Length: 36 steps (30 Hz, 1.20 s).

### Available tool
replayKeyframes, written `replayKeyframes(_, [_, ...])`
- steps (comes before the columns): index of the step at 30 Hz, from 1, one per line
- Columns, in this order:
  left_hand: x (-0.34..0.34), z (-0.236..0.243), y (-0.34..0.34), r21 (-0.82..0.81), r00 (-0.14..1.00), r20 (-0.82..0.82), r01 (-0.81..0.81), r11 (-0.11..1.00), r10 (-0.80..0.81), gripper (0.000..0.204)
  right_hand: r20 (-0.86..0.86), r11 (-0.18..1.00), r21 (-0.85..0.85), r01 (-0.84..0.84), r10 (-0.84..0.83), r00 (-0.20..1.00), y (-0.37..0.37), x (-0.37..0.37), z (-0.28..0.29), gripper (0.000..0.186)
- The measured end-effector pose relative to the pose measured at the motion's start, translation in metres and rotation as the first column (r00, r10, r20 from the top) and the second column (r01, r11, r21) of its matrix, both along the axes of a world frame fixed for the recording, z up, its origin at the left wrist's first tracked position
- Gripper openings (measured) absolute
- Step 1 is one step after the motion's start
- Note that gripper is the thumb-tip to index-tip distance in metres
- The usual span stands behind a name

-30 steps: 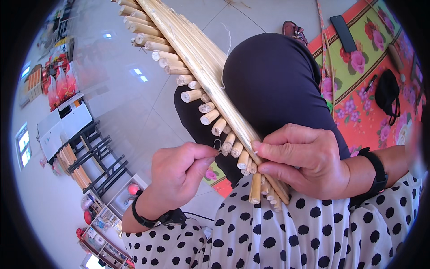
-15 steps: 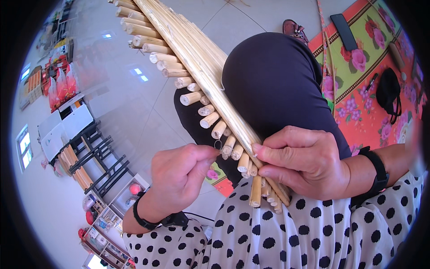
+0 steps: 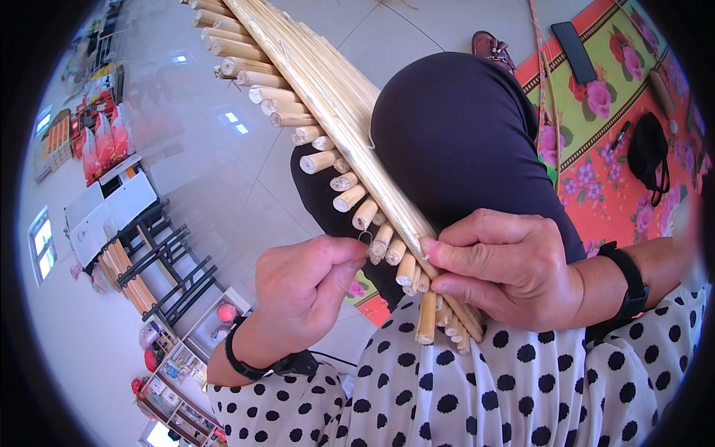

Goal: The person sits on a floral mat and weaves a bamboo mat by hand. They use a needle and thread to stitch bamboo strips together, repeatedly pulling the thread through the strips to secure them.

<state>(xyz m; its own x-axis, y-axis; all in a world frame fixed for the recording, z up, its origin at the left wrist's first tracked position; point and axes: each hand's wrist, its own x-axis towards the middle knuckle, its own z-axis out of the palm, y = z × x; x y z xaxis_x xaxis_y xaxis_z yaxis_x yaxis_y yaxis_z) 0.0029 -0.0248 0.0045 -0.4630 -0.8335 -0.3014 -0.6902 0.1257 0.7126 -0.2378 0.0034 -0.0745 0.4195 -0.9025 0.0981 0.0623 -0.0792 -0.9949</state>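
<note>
A mat-like row of pale, dry plant stalks (image 3: 339, 123) lies across my lap, running from the upper left to my waist. Cut stalk ends (image 3: 346, 200) stick out along its left side, past a long crosswise stalk. My left hand (image 3: 302, 290) is closed in a pinch beside these ends, with a small thin loop (image 3: 366, 237), like wire or thread, showing at its fingertips. Thumb and fingers of my right hand (image 3: 510, 272) grip the crosswise stalk near its lower end. What lies under the right fingers is hidden.
At the right, a flowered cloth (image 3: 611, 179) carries a dark phone (image 3: 573, 52), a black pouch-like item (image 3: 646, 153) and a pen (image 3: 618, 137). Folded metal-framed furniture (image 3: 160, 272) and a shelf with small goods (image 3: 171, 387) stand at the left.
Almost nothing differs. My left hand has shifted very slightly to the right with the loop, and the whole view has moved a touch.
</note>
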Motion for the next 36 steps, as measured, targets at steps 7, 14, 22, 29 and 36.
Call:
replayKeyframes(7, [-0.01, 0.005, 0.001, 0.013, 0.998, 0.049, -0.026, 1.0, 0.025, 0.005, 0.012, 1.0, 0.001, 0.006, -0.006, 1.0, 0.001, 0.0, 0.0, 0.033])
replayKeyframes(14, [-0.027, 0.01, 0.005, 0.1, 0.984, 0.11, -0.154, 0.983, 0.143, 0.008, -0.014, 0.999, -0.032, 0.026, -0.026, 1.0, 0.003, 0.001, -0.001, 0.035])
replayKeyframes(22, [-0.03, 0.002, 0.022, 0.05, 0.934, 0.101, -0.35, 0.936, 0.344, 0.018, -0.072, 1.0, -0.001, 0.023, -0.023, 0.997, 0.003, 0.001, 0.006, 0.037])
replayKeyframes(29, [-0.026, -0.002, 0.025, -0.059, 0.967, 0.051, -0.246, 0.968, 0.249, 0.019, -0.094, 0.999, -0.037, 0.037, -0.041, 0.995, 0.002, 0.003, 0.006, 0.035])
replayKeyframes(36, [-0.027, -0.003, 0.027, -0.071, 0.959, 0.004, -0.283, 0.956, 0.284, 0.02, -0.045, 0.987, -0.137, 0.078, -0.085, 0.995, 0.002, 0.008, -0.002, 0.03])
